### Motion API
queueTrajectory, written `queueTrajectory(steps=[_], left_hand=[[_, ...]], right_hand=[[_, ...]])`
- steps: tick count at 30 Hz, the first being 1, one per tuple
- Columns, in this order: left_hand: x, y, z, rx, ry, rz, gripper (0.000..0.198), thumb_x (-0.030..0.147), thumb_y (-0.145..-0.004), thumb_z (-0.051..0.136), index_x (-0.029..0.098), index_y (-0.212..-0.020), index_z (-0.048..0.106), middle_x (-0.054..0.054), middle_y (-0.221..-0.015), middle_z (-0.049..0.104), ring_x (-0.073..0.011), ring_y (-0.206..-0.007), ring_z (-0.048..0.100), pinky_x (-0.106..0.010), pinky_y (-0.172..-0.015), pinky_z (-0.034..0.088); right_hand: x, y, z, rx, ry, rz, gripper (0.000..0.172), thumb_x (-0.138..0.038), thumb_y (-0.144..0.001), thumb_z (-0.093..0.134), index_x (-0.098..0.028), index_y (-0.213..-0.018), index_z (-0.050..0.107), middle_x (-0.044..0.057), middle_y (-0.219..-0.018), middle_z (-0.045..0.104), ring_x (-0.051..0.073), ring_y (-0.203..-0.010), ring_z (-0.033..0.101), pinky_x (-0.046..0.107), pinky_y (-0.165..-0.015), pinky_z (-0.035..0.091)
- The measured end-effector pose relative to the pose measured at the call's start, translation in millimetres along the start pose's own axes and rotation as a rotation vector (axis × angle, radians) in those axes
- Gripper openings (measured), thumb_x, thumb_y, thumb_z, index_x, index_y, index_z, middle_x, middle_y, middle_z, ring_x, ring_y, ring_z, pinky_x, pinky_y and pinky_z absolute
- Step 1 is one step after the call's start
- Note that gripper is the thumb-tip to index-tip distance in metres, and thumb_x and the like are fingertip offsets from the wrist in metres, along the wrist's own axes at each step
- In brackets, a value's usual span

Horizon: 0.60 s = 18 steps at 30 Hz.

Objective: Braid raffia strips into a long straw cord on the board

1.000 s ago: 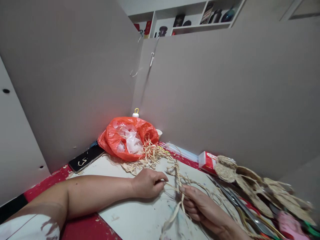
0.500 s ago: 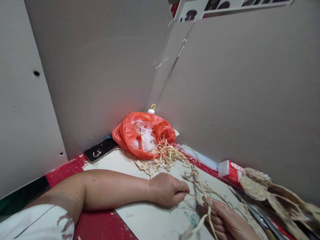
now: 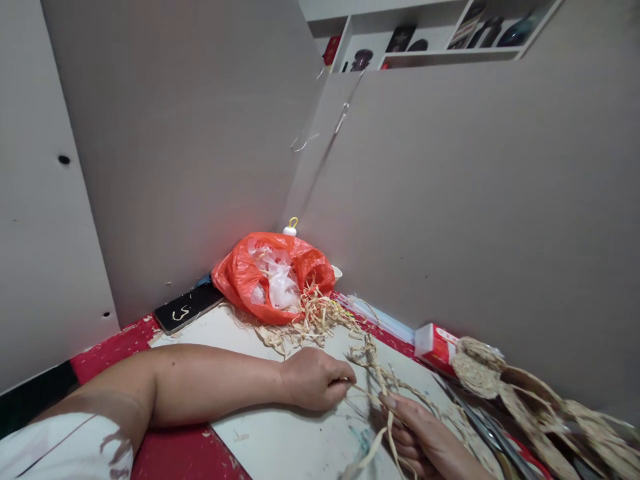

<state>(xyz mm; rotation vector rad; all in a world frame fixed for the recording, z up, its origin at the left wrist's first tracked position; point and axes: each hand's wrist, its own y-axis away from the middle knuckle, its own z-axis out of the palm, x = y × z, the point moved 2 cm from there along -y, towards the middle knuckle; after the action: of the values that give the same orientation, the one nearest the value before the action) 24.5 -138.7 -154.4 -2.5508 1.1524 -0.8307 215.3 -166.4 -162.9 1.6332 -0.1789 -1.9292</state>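
My left hand is closed in a fist, pinching one end of a thin straw strand between thumb and fingers. That strand runs taut to my right hand, whose thumb and fingers press on a pale braided straw cord. The braid extends away from the right hand over the white board, and loose flat strands hang below the fingers toward the near edge. A pile of straw scraps lies beyond the left hand, by the mouth of an orange plastic bag.
A black phone with a straw scrap on it lies at the left. Along the right stand a red-and-white box, coiled straw braid and metal tools. Grey panels enclose the white board on its red surface.
My view has turned slightly right and up, so everything sits further left and more shelf shows. Both hands keep nearly the same hold on the strand and braid.
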Motion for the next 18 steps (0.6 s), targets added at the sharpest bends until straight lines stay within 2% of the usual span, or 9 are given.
queueTrajectory(steps=[11,18], left_hand=[[-1.4,-0.4,1.6,0.000,-0.012,-0.005,0.028,0.022,-0.079,0.048,0.021,-0.101,0.066,-0.003,-0.086,0.072,-0.0170,-0.078,0.066,-0.023,-0.067,0.045],[0.5,-0.9,-0.7,-0.008,-0.006,-0.011,0.028,0.022,-0.079,0.048,0.020,-0.100,0.067,-0.003,-0.085,0.072,-0.0170,-0.077,0.066,-0.023,-0.066,0.045]], right_hand=[[0.1,-1.0,0.1,-0.020,0.031,-0.015,0.057,-0.054,-0.065,0.073,-0.021,-0.065,0.027,-0.012,-0.047,0.028,0.000,-0.040,0.013,0.015,-0.038,0.007],[-0.4,-1.9,-1.1,-0.021,0.050,-0.002,0.058,-0.057,-0.063,0.073,-0.021,-0.065,0.028,-0.012,-0.048,0.027,0.000,-0.040,0.012,0.014,-0.038,0.006]])
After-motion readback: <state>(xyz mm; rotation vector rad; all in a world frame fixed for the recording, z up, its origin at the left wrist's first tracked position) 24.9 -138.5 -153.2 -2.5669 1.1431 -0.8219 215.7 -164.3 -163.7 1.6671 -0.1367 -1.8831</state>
